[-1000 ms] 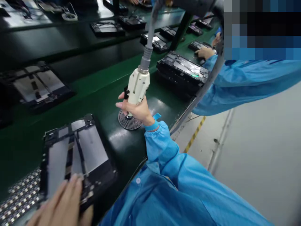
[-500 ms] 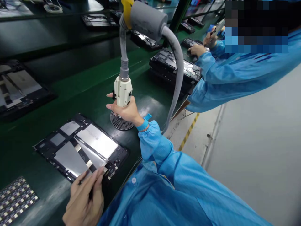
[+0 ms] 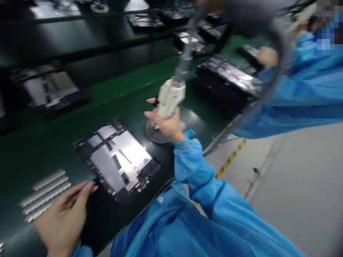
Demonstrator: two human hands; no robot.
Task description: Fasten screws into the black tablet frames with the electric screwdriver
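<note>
An opened tablet, with silver battery panels and a dark frame, lies on the green bench. Beside its near left edge, my left hand has thumb and fingers pinched together. Something small and dark is at the fingertips, too blurred to name. My right hand is wrapped round the lower end of a cream-coloured handpiece hanging from a grey hose. Below that hand a round perforated disc shows, partly covered. Across the tablet run dark strips with pale ends.
Rows of small parts with shiny ends lie left of the tablet. A stack of opened tablets stands at the back right, near a co-worker's blue sleeve. Another tablet lies back left. The hose loops down on the right.
My left hand has left the tablet's near edge and moved left, towards the rows of small parts. The right hand stays on the handpiece. The whole view has shifted and blurred.
</note>
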